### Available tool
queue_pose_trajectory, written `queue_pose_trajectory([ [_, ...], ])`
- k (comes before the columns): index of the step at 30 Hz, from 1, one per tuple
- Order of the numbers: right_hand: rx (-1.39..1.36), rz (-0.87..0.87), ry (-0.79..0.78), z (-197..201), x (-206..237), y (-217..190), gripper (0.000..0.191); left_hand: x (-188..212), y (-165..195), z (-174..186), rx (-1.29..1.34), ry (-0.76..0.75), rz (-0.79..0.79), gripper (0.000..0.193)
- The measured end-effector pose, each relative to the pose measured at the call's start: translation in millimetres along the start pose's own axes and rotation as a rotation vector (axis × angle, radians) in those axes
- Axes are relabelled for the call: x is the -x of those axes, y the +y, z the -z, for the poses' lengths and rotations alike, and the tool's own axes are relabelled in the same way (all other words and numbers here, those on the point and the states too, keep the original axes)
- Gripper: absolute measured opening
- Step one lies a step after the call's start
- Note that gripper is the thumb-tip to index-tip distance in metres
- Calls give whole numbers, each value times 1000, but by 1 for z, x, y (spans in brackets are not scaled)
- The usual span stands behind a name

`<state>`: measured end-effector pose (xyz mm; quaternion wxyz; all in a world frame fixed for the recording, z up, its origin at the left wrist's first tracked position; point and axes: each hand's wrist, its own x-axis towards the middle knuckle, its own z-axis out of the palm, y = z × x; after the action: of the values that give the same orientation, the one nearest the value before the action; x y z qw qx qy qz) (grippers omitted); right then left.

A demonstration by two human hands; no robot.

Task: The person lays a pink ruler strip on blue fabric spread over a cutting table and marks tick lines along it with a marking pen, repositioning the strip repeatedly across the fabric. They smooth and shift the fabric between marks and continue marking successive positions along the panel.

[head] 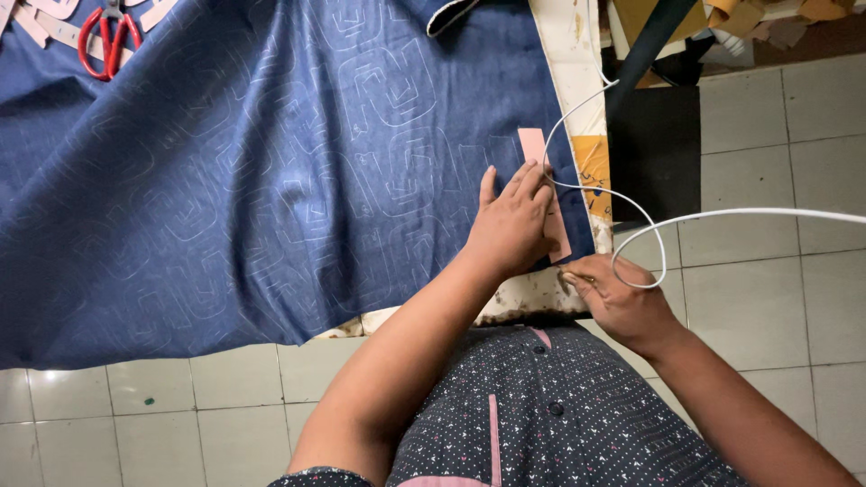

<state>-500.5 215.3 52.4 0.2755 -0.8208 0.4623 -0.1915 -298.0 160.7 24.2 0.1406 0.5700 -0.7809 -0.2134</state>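
I see a narrow pink strip (544, 185), flat and straight, lying on the blue cloth (253, 180) near its right edge. My left hand (511, 225) presses it down, fingers spread flat over its middle. My right hand (618, 302) sits just below the strip's lower end, fingers pinched together on something small I can't make out. A white cord (631, 212) loops over it. Red scissors (110, 41) lie far up-left on the cloth.

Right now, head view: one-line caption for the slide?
Left hand presses a pink strip onto patterned blue fabric at the table edge; right hand pinches a white cord.
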Motion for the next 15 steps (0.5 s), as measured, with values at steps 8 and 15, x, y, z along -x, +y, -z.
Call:
queue_pose_trajectory([
  [8, -16, -13, 32, 1, -12, -6, 13, -5, -14, 6, 31, 39, -14, 20],
  [15, 52, 94, 126, -6, -68, 2, 12, -10, -23, 7, 81, 39, -23, 26],
])
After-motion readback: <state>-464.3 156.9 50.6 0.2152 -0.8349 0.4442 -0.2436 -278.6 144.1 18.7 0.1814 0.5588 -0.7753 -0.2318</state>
